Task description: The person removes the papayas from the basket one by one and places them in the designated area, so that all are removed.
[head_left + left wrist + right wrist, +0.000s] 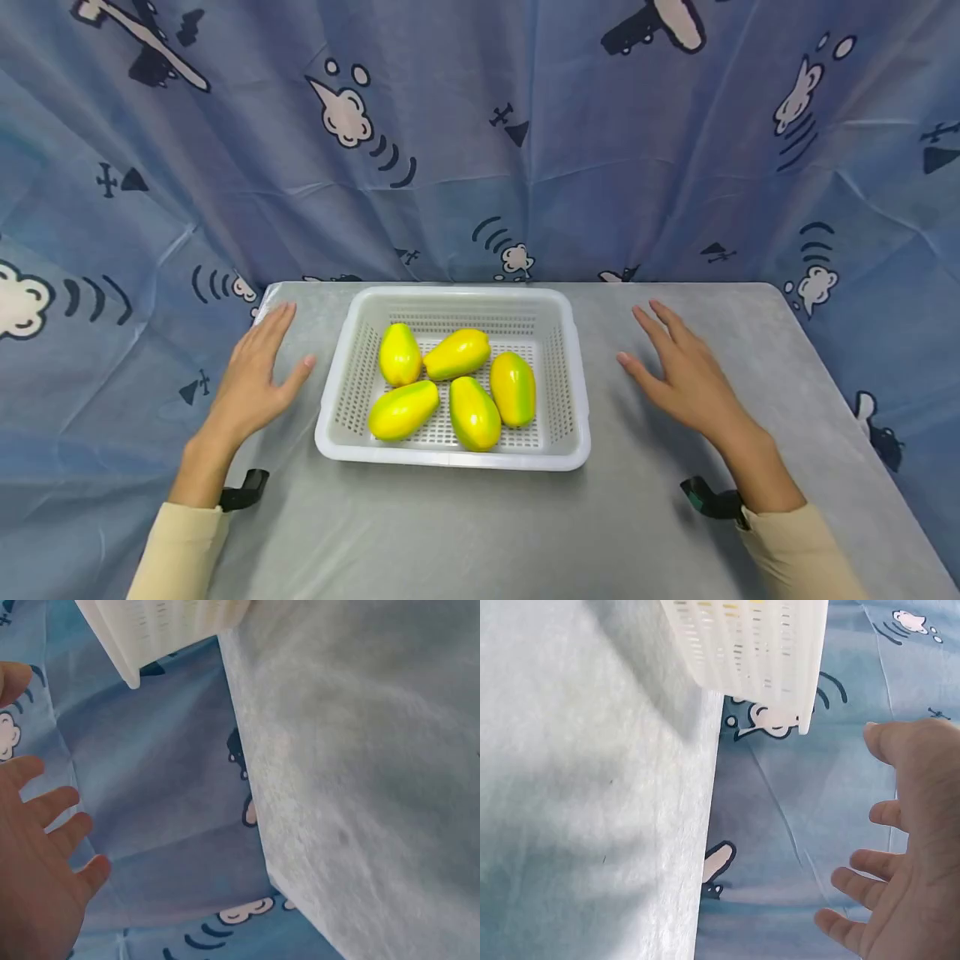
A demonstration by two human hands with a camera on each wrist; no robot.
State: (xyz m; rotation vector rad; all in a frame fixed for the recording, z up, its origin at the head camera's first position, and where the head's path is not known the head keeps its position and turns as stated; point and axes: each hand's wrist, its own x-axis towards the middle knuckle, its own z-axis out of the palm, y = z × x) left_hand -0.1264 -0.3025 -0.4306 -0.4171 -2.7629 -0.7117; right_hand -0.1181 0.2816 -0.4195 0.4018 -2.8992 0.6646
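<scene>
A white plastic basket (pixel 453 460) with slotted walls stands on the grey table. Several yellow-green fruits, shaped like small papayas, lie inside it; one papaya-like fruit (pixel 513 389) is at the right. To the basket's left, my left hand (pixel 255 379) is held apart from it, fingers extended and thumb spread. On the other side my right hand (pixel 686 379) is likewise spread, with a gap between it and the basket. Both hands hold nothing. The wrist views show each hand (pixel 45 862) (pixel 915 847) with relaxed fingers and the basket's side wall (pixel 750 652) nearby.
The grey table (pixel 450 533) ends at a back edge just behind the basket. A blue curtain (pixel 450 192) printed with planes and clouds hangs behind and beside it. Each wrist carries a black strap mount (pixel 245 490).
</scene>
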